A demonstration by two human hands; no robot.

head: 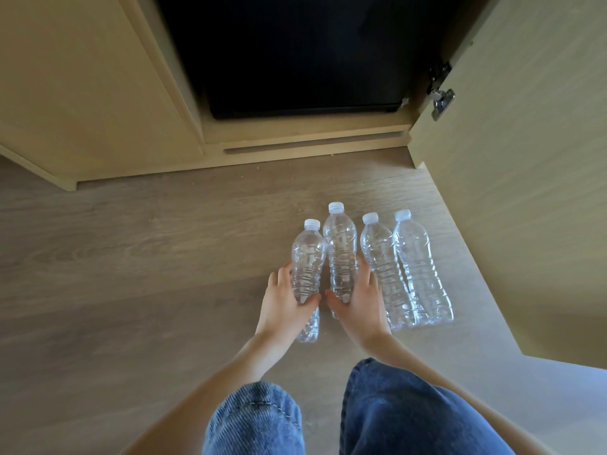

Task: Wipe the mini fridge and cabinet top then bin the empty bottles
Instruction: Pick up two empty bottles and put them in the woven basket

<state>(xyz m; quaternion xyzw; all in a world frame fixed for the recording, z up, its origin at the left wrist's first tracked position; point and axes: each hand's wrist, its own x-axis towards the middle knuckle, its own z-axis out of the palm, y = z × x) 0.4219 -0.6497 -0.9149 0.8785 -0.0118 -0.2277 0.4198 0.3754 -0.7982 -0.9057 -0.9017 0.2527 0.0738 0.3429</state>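
Observation:
Several clear empty plastic bottles with white caps stand in a row on the wooden floor in front of the cabinet. My left hand (285, 298) grips the leftmost bottle (307, 257) around its lower body. My right hand (356, 302) grips the bottle beside it (340, 244), the tallest in view. Two more bottles (379, 257) (417, 267) stand untouched to the right, close together. The black mini fridge (295, 54) sits inside the open cabinet above the bottles.
The open cabinet door (525, 159) stands at the right, with a metal hinge (441, 98) near its top. A second cabinet panel (82, 93) is at the left. My knees in blue jeans (394, 415) fill the bottom of the view.

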